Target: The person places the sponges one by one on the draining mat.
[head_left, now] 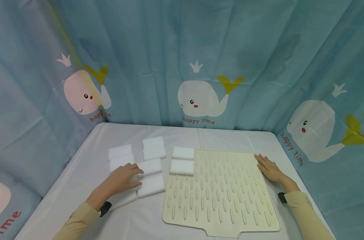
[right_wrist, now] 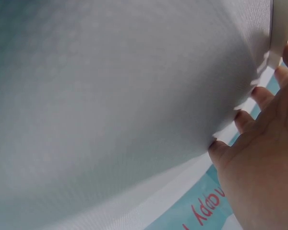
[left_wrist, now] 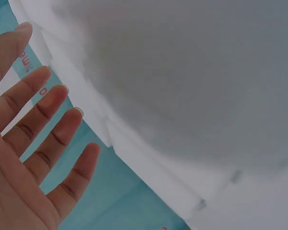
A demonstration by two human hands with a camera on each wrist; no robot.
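Note:
Over a group of white sponge blocks my left hand [head_left: 122, 179] hovers with its fingers spread, and the left wrist view shows the palm [left_wrist: 19, 177] holding nothing. Nearest to its thumb and fingertips are a front sponge [head_left: 152, 186] and the sponge behind it [head_left: 151, 167]; the head view does not tell whether they touch. My right hand [head_left: 270, 169] lies at the right edge of a cream ridged mat [head_left: 223, 190], fingers extended, fingertips at its far right corner. Two more sponges, a rear one [head_left: 183, 153] and a front one [head_left: 182, 167], lie on the mat's far left corner.
Farther back on the white-covered table [head_left: 229, 138] lies a sponge pair [head_left: 154, 148]; another pair [head_left: 120, 152] is to its left. A further white block [head_left: 126, 199] is partly hidden under my left hand. Blue curtains [head_left: 158, 66] with whale prints enclose the table.

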